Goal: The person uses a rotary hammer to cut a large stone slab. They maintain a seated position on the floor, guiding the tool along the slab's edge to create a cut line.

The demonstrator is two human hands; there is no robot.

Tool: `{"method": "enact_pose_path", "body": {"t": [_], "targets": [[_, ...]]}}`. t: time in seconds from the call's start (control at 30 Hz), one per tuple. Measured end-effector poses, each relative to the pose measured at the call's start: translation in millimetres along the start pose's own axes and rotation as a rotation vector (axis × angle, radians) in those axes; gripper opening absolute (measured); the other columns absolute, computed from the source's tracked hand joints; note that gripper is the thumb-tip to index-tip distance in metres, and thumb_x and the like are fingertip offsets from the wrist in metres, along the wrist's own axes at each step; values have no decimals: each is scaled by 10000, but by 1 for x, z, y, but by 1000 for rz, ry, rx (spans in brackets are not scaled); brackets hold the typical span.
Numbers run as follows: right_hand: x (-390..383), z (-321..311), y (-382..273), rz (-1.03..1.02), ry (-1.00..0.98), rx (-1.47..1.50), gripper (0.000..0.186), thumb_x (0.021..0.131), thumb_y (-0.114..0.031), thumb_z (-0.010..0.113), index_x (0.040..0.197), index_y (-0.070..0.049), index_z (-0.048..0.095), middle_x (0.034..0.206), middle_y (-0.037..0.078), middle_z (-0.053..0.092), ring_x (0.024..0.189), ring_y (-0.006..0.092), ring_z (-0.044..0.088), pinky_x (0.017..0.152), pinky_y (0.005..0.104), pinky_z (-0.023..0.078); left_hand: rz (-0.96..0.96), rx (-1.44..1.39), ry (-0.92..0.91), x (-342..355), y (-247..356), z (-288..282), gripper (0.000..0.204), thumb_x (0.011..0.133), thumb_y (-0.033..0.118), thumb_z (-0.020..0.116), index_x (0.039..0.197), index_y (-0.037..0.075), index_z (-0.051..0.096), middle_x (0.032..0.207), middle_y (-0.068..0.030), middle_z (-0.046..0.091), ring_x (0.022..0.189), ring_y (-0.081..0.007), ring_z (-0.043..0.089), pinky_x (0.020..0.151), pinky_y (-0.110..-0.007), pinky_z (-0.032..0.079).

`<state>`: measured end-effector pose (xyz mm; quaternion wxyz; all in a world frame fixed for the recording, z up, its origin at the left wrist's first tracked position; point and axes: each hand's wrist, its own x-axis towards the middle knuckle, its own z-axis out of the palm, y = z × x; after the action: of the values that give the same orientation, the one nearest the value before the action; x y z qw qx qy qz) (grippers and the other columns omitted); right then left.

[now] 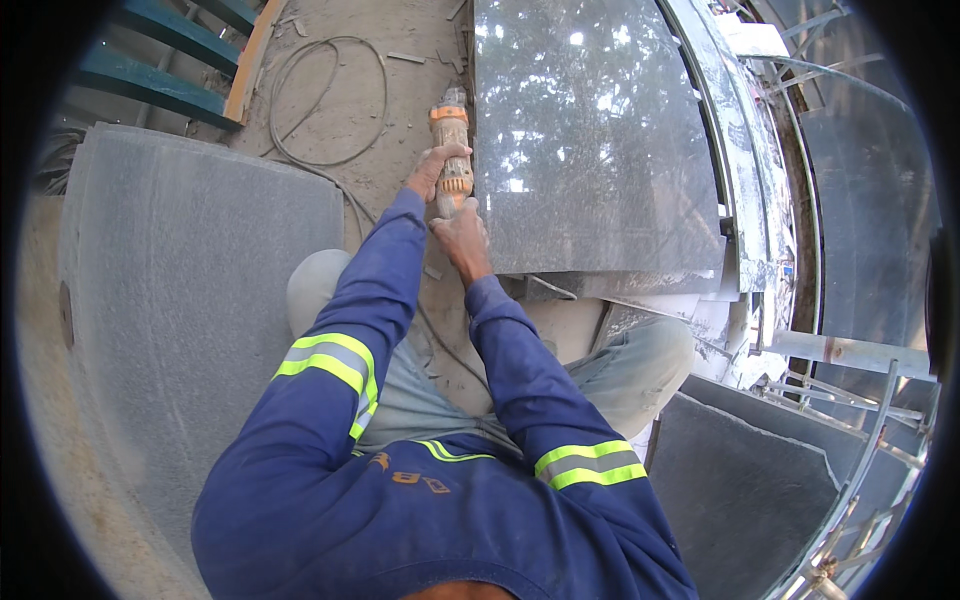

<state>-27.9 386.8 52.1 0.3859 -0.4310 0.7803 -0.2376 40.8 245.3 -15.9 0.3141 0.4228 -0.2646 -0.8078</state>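
Observation:
An orange, dust-coated angle grinder (453, 128) is held along the left edge of a dark polished stone slab (600, 160). My left hand (428, 171) wraps round its body from the left side. Behind it, my right hand (464, 242) is closed on the rear end of the grinder. The tool's head points away from me, and its disc cannot be made out. Trees and sky are mirrored in the slab's glossy top.
Loops of grey power cord (385, 100) lie on the dusty floor (405, 25) and run back between my legs. Large grey slabs (200, 260) stand at my left, with another slab (735, 490) at lower right. Green slats (160, 85) are at upper left; metal bars (850, 352) line the right.

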Motion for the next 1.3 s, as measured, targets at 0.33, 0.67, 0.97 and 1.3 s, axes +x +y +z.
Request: {"method": "enact_pose_path", "body": {"t": [0.33, 0.67, 0.97, 1.3], "targets": [[-5, -4, 8, -29, 0, 8, 503, 789, -232, 651, 1135, 59, 432, 1063, 374, 652, 1037, 536, 633, 929, 555, 486, 31, 10, 38, -12, -6, 9, 331, 788, 252, 742, 993, 45, 586, 769, -90, 625, 589, -209, 651, 532, -350, 573], [1, -8, 1, -44, 27, -2, 482, 794, -208, 641, 1133, 60, 429, 1033, 366, 663, 1014, 532, 644, 918, 553, 500, -6, -21, -39, 2, 2, 5, 359, 776, 263, 753, 1004, 41, 587, 768, -89, 631, 601, -200, 656, 550, -351, 584], [-3, -6, -2, -9, 9, 2, 505, 787, -217, 664, 1145, 49, 427, 1064, 359, 660, 1030, 526, 643, 933, 550, 497, -3, 1, 15, -4, 3, 6, 412, 750, 261, 780, 1041, 30, 603, 812, -92, 640, 622, -199, 652, 564, -359, 584], [-8, -4, -1, 3, 3, 9, 518, 792, -227, 666, 1156, 50, 424, 1070, 357, 658, 1043, 527, 638, 937, 546, 495, 7, -5, 4, -6, -2, 3, 412, 745, 253, 778, 1042, 26, 605, 801, -87, 636, 608, -199, 656, 546, -348, 590]]}}
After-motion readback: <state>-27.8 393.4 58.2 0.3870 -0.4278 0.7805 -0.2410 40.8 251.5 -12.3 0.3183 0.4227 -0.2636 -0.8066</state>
